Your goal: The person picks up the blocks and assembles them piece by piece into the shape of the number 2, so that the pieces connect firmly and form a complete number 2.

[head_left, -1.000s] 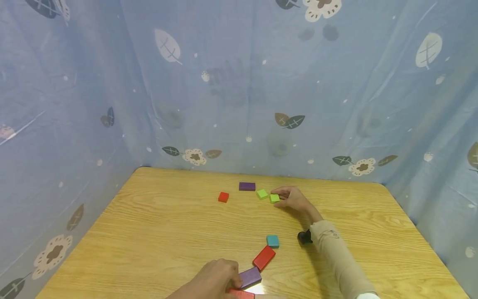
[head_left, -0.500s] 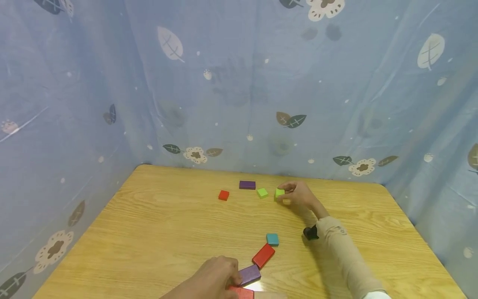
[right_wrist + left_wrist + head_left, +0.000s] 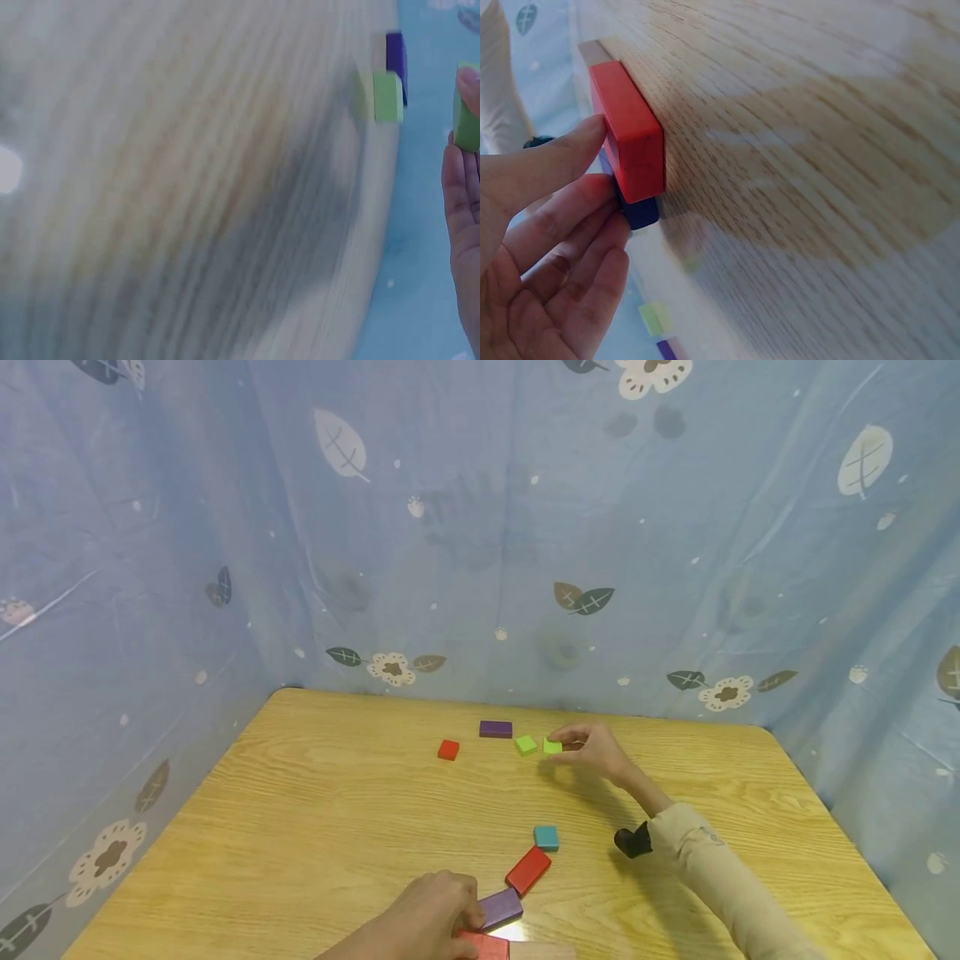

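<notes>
Toward the back of the table, my right hand pinches a small green block between thumb and fingers. In the right wrist view that green block looks raised off the tabletop. A second green block lies just left of it, with a purple block behind. At the front, my left hand grips a red block by its left end. The thumb lies on the red block in the left wrist view, while the fingers reach the nearby purple block.
From the purple block, a red block and a teal block continue away from me. A plain wooden block adjoins the held red one. A small red block lies farther back. A blue patterned curtain surrounds the wooden table.
My right hand has shifted the green block rightward, tilted it, then brought it back left near the other green block. The left hand has stayed in place.
</notes>
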Available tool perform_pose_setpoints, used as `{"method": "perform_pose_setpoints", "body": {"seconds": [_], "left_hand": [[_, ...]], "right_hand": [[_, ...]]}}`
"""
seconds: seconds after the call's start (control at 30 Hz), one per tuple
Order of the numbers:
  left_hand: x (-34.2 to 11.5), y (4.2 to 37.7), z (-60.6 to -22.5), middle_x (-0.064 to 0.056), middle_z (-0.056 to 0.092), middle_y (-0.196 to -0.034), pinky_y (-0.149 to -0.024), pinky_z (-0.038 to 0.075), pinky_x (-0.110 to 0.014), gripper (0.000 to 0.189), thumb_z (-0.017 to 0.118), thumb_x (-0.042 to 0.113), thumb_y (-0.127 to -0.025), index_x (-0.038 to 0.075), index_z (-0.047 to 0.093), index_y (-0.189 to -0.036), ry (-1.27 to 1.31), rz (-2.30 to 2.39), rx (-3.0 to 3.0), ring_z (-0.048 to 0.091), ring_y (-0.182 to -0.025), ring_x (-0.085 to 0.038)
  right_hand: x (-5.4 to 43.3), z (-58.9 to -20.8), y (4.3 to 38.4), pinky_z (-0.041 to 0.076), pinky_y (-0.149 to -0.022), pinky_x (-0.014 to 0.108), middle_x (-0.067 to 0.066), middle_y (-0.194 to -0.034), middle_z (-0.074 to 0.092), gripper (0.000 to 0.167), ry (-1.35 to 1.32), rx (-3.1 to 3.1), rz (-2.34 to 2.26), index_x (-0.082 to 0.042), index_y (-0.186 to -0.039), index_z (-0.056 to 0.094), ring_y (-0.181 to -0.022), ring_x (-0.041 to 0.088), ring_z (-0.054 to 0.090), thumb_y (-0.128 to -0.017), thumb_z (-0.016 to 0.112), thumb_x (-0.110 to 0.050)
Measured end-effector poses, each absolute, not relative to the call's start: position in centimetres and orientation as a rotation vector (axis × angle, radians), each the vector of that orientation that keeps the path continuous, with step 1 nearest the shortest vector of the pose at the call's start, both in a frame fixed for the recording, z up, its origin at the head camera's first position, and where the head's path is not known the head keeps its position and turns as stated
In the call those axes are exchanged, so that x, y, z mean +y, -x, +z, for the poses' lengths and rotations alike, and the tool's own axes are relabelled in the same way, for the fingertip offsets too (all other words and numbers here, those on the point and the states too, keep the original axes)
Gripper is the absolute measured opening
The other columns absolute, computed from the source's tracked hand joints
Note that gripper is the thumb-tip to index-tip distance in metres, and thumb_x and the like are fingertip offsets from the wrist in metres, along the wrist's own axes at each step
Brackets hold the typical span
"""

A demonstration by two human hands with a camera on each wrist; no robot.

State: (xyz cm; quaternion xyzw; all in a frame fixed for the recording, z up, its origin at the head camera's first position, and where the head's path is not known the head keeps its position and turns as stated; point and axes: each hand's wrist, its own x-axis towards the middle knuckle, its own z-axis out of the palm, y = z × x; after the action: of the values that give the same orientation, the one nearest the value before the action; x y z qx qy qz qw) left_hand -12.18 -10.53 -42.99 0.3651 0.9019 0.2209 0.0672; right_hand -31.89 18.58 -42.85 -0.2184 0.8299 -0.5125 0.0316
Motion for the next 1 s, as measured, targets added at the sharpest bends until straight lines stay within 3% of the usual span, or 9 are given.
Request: {"method": "perform_pose_setpoints", "body": {"seconds": [0.6,0.83,1.0], "left_hand": [[-10.5,12.2,-43.1,0.016,0.061,-0.079,-0.060,0.042,-0.011,0.023,0.086,0.023,-0.068,0.014,0.078,-0.087,-1.102,0.694,2.709,0.051,-0.068,0.007],[-10.5,12.2,-43.1,0.017,0.060,-0.079,-0.059,0.042,-0.012,0.021,0.086,0.022,-0.069,0.015,0.077,-0.087,-1.078,0.704,2.698,0.051,-0.068,0.007],[-10.5,12.2,-43.2,0.017,0.060,-0.078,-0.058,0.041,-0.012,0.021,0.086,0.022,-0.069,0.015,0.077,-0.087,-1.077,0.703,2.701,0.049,-0.066,0.008]], "right_hand": [[17.4,-42.8,28.3,0.052,-0.084,0.030,0.022,-0.109,0.066,0.026,0.912,2.331,-1.605,0.005,-0.106,0.070,-0.097,0.027,0.065,-0.080,0.074,0.000],[17.1,-43.4,27.1,0.051,-0.085,0.038,0.022,-0.108,0.066,0.025,0.998,2.278,-1.566,0.005,-0.103,0.071,-0.098,0.026,0.065,-0.080,0.075,-0.003],[17.3,-43.7,26.8,0.052,-0.083,0.034,0.019,-0.106,0.067,0.022,1.070,2.306,-1.502,0.004,-0.100,0.072,-0.097,0.020,0.065,-0.080,0.075,-0.006]]}}
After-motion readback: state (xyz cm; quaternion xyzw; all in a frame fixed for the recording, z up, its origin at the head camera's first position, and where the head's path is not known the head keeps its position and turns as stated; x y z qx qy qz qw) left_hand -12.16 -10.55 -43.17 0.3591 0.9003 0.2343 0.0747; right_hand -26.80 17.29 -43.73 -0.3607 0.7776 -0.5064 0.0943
